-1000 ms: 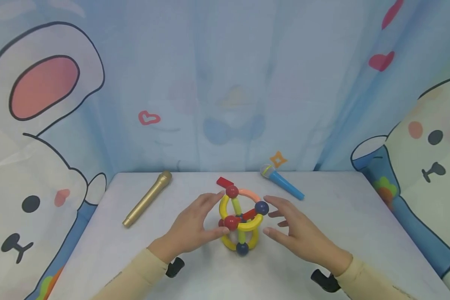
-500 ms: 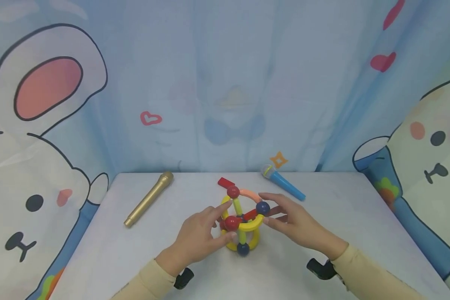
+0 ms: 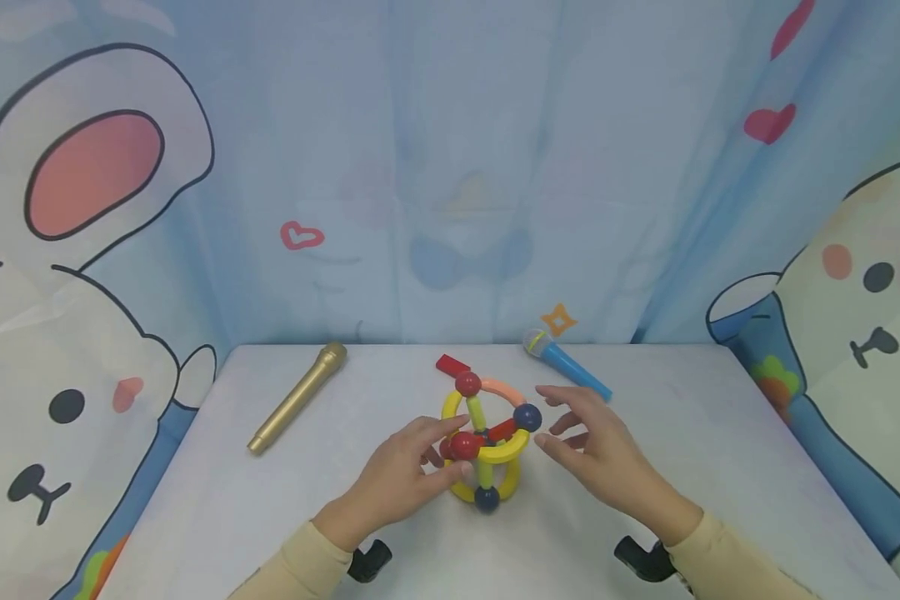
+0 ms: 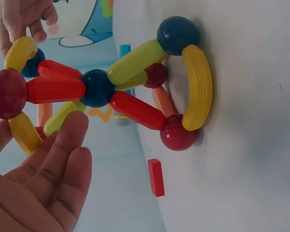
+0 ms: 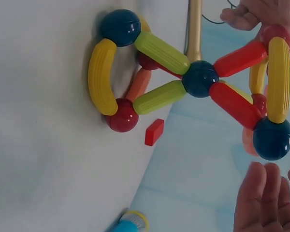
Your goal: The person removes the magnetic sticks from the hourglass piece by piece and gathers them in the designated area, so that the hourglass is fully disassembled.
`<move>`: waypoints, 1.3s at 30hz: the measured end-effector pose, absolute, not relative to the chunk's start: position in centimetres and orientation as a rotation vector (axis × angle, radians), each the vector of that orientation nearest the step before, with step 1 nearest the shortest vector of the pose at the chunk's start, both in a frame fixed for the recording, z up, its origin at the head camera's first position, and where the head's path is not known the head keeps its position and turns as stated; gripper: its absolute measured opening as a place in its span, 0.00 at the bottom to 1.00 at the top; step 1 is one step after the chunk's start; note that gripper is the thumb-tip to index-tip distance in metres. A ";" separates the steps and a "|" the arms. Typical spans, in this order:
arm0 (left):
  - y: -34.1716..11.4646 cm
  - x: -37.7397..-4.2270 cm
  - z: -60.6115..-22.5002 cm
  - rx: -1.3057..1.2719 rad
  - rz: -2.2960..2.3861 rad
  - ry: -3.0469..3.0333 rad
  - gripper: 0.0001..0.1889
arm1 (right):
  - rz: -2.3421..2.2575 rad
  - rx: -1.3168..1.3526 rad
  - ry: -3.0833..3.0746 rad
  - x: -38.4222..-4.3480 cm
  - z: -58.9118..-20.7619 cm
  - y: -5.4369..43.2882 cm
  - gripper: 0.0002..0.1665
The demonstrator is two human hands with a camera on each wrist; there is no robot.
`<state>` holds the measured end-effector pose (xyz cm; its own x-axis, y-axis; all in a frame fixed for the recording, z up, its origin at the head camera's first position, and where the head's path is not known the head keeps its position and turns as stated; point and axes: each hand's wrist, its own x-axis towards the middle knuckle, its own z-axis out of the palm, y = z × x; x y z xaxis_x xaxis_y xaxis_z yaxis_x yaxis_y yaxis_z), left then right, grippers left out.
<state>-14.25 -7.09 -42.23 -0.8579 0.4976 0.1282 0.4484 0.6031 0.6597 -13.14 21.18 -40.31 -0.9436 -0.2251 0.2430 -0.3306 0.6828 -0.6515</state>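
Note:
A magnetic ball-and-rod model stands upright on the table. Curved yellow and orange rods make its lower and upper rings, and straight red and green rods meet at a central blue ball. My left hand is at the model's left side, thumb and index finger spread around an upper red ball, other fingers loosely extended. My right hand is just right of the upper blue ball, fingers apart and nothing between them; a small gap shows in the right wrist view.
A small red block lies behind the model. At the back left lies a gold toy microphone, and a blue toy microphone lies at the back right. A printed blue curtain hangs behind the white table.
Both hands came in to the model, the right hand reaching its upper blue ball. Since then my right hand has drawn back a little to the right; my left stays by the red ball.

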 end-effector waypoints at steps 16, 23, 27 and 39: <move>-7.4 -15.9 -42.2 0.709 1.406 2.456 0.30 | 1.151 0.483 -2.749 -13.1 -40.5 21.0 0.33; -7.3 -15.5 -41.9 0.710 1.274 2.509 0.30 | 1.356 0.534 -2.798 -13.8 -40.2 21.1 0.33; -6.9 -14.9 -41.8 0.762 1.115 2.613 0.33 | 1.478 0.560 -2.857 -14.1 -40.3 21.3 0.34; -6.7 -14.4 -41.8 0.792 1.128 2.661 0.32 | 1.600 0.699 -2.846 -15.0 -40.8 21.2 0.28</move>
<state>-14.37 -6.66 -41.83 -0.8506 0.5212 0.0698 0.4126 0.5791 0.7032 -14.99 21.19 -40.80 -0.8938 -0.4474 0.0317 -0.2596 0.4584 -0.8500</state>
